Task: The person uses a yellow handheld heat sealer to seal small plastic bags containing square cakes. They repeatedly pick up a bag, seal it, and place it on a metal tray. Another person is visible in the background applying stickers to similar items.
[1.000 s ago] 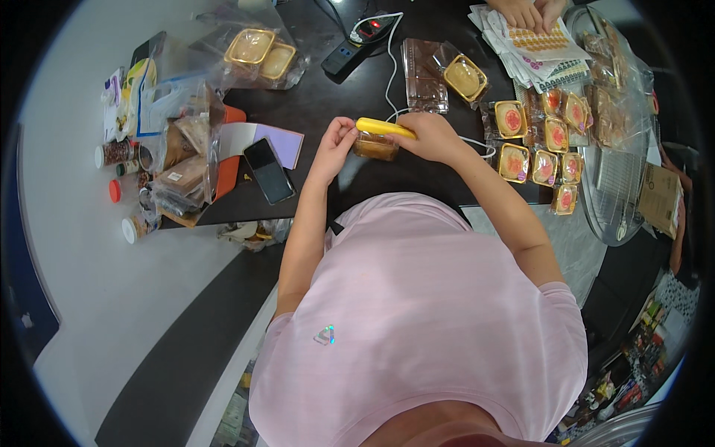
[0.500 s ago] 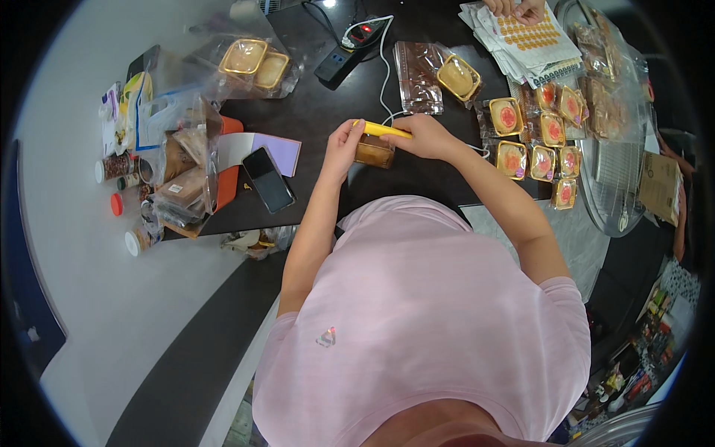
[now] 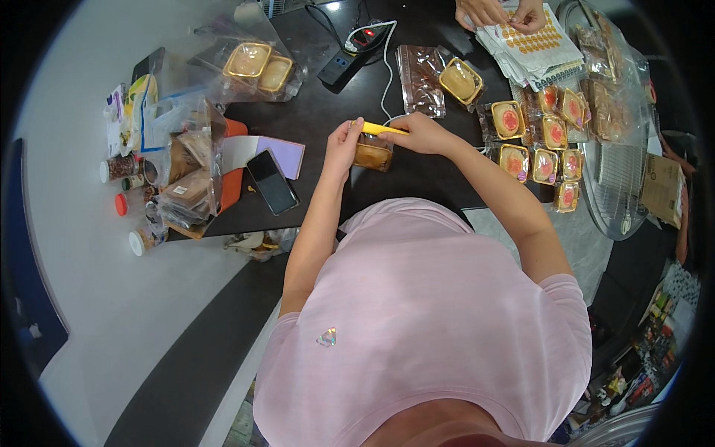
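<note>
My right hand (image 3: 422, 134) is closed on a yellow hand-held bag sealer (image 3: 380, 129). The bar lies across the top of a clear bag holding a golden-brown pastry (image 3: 373, 159). At the bar's left end my left hand (image 3: 344, 147) is closed, thumb and fingers pinching the bar and the bag's edge; how much of the bag it grips is hidden. The pastry sits just below the bar, between my hands, over the dark table (image 3: 320, 112). A white cord (image 3: 386, 82) runs from the power strip (image 3: 341, 65) down to the sealer.
Several bagged pastries with red stamps (image 3: 508, 121) sit on the right. A co-worker's hands (image 3: 506, 15) are over sticker sheets (image 3: 536, 56). A phone (image 3: 272, 182), a purple notebook (image 3: 281, 155), an orange box (image 3: 229, 190), and more bagged pastries (image 3: 247, 59) are on the left.
My hands keep the sealer across the bag, nearly unmoved. A little more of the pastry shows below the bar. The co-worker's hands have come farther into view over the sheets.
</note>
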### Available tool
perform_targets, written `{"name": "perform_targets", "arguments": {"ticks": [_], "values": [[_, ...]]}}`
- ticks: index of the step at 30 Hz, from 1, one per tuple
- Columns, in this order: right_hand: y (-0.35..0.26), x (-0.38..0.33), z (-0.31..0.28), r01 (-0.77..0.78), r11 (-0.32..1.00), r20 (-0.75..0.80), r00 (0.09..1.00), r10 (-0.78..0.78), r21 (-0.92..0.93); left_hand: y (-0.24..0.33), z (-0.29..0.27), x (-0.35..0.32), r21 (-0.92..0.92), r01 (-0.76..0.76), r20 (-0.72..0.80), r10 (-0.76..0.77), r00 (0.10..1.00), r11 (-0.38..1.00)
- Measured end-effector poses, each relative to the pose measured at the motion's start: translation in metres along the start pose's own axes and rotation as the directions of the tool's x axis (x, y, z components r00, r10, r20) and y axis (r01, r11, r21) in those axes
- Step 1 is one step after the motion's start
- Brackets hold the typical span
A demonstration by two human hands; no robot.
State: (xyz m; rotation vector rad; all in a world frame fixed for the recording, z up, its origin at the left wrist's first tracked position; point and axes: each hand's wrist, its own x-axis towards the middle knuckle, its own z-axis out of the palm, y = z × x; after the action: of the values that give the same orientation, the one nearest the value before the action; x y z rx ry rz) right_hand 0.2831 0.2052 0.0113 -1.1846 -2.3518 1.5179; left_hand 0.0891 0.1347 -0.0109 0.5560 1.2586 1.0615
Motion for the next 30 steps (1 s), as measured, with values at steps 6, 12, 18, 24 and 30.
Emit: {"name": "perform_targets", "arguments": {"ticks": [6, 12, 18, 24, 30], "values": [[-0.002, 0.001, 0.0, -0.012, 1.0, 0.01, 1.0, 0.012, -0.026, 0.003, 0.002, -0.003, 0.029, -0.018, -0.034, 0.019, 0.999, 0.999], [-0.004, -0.003, -0.003, -0.022, 1.0, 0.0, 1.0, 0.022, -0.001, 0.005, 0.001, -0.003, 0.078, 0.014, -0.016, -0.013, 1.0, 0.997], [0.014, -0.014, 0.016, -0.015, 0.999, -0.106, 0.994, 0.019, 0.038, 0.0, -0.03, -0.007, 0.128, 0.026, 0.239, -0.056, 0.969, 0.991], [0.021, -0.059, 0.029, -0.127, 0.98, -0.369, 0.927, 0.064, -0.15, -0.008, -0.055, -0.015, 0.132, 0.072, 0.069, -0.081, 0.994, 0.989], [0.043, -0.087, 0.072, -0.08, 0.923, -0.412, 0.907, -0.09, -0.378, 0.007, -0.124, 0.014, -0.168, -0.041, -0.274, -0.006, 0.962, 0.985]]}}
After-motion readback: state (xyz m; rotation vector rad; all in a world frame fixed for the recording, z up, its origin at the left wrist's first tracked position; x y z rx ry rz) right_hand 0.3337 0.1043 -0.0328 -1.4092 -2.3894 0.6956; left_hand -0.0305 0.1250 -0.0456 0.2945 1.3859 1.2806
